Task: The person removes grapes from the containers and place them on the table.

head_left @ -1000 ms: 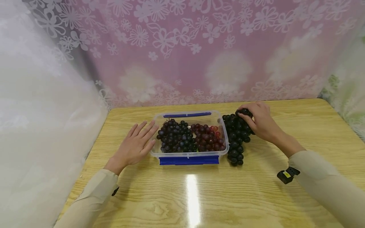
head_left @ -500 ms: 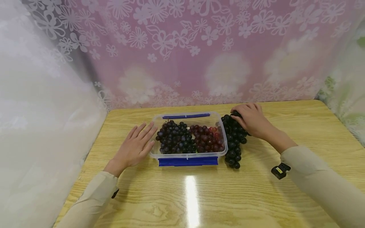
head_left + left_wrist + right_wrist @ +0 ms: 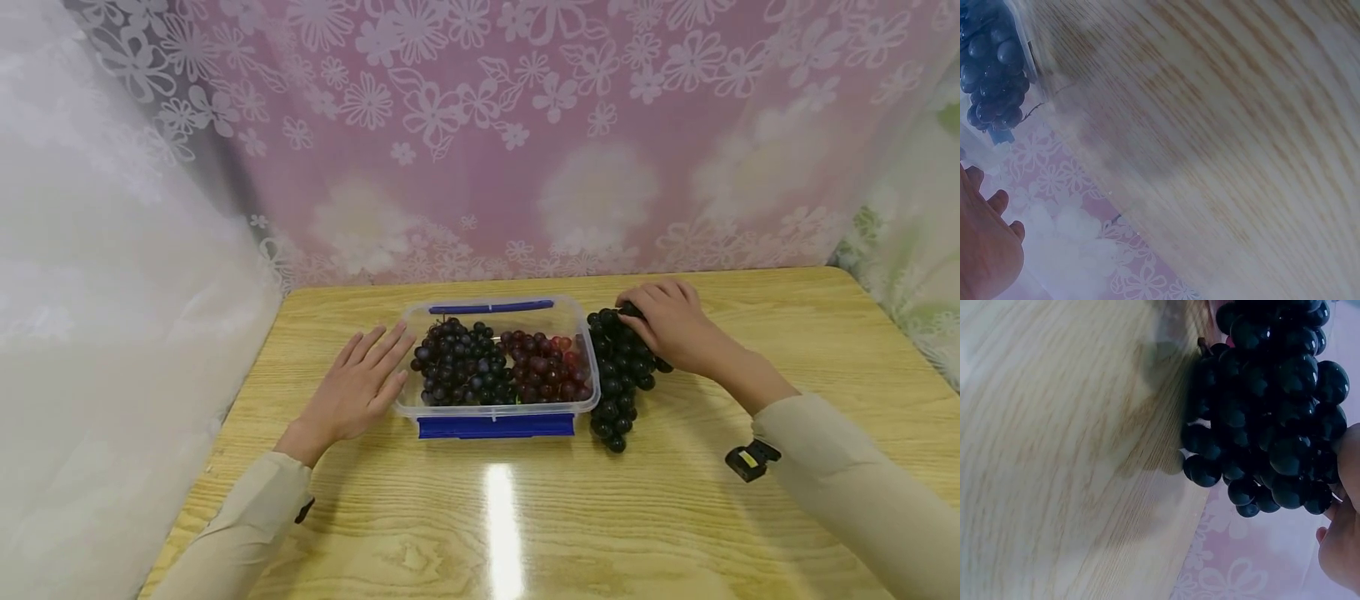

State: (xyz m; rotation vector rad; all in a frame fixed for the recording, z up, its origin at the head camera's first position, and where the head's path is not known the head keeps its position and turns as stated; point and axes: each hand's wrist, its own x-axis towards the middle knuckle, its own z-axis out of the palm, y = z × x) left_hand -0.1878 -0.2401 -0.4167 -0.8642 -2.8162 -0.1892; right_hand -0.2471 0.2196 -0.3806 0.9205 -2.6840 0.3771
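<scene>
A clear plastic container (image 3: 495, 409) with blue clips holds a bunch of dark grapes (image 3: 461, 362) on its left side and a bunch of red grapes (image 3: 543, 367) on its right. At its left wall, my left hand (image 3: 356, 387) lies with fingers straight, the tips at the rim. My right hand (image 3: 671, 325) grips the top end of a bunch of black grapes (image 3: 618, 371) just right of the container. In the right wrist view these black grapes (image 3: 1266, 412) fill the upper right, with part of the hand at the edge. Some fingertips are hidden behind the grapes.
A wood-grain table (image 3: 405, 517) carries everything, with a bright light reflection in front of the container. Behind it hangs a pink flowered curtain (image 3: 480, 183). White cloth (image 3: 112, 292) borders the table's left side, and a pale green-patterned cloth (image 3: 926, 225) the right.
The right hand with the black grapes has shifted left toward the container, then slightly back right. The left hand and the container have stayed in place.
</scene>
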